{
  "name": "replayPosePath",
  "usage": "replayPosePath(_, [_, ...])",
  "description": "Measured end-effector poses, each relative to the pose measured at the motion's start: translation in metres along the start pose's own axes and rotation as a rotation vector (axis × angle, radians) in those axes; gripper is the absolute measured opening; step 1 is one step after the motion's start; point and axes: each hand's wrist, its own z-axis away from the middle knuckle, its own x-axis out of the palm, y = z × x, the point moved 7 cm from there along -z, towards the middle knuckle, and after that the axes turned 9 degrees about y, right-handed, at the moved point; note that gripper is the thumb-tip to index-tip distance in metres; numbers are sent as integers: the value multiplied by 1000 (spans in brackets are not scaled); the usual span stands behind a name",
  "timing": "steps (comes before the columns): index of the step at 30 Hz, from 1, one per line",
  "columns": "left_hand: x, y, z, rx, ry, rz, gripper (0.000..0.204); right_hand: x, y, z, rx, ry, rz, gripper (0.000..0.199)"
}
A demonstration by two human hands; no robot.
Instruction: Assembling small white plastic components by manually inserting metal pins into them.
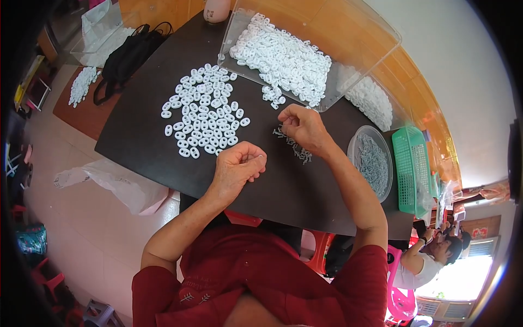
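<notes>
My left hand (pixel 237 168) is closed over the near side of the table, thumb pressed to the curled fingers; whatever it holds is hidden. Just beyond it lies a spread of white oval plastic pieces (pixel 204 116), each with two holes. My right hand (pixel 306 128) hangs above a small heap of grey screws (pixel 300 152), its fingertips pinched together. Anything between those fingertips is too small to make out. Past the right hand, a small cluster of the same white pieces (pixel 273 95) lies by the front of a clear plastic bin (pixel 342 94).
The clear bin holds a large mass of white pieces. At the right stand a round tub (pixel 390 182) of grey screws and a green basket (pixel 402 163). A pink jar (pixel 217 10) sits at the table's back edge. Left are a black bag (pixel 128 57) and a white plastic bag (pixel 125 182).
</notes>
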Motion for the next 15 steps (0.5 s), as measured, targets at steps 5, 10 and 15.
replayPosePath(5, [0,0,1,-14,5,21,14,0,-19,22,-58,-4,-25,15])
replayPosePath(10, [-2,2,1,0,18,57,13,7,-51,50,-97,-1,-146,11])
replayPosePath(15, [-1,2,3,59,30,64,12,16,-49,64,97,-21,-364,7])
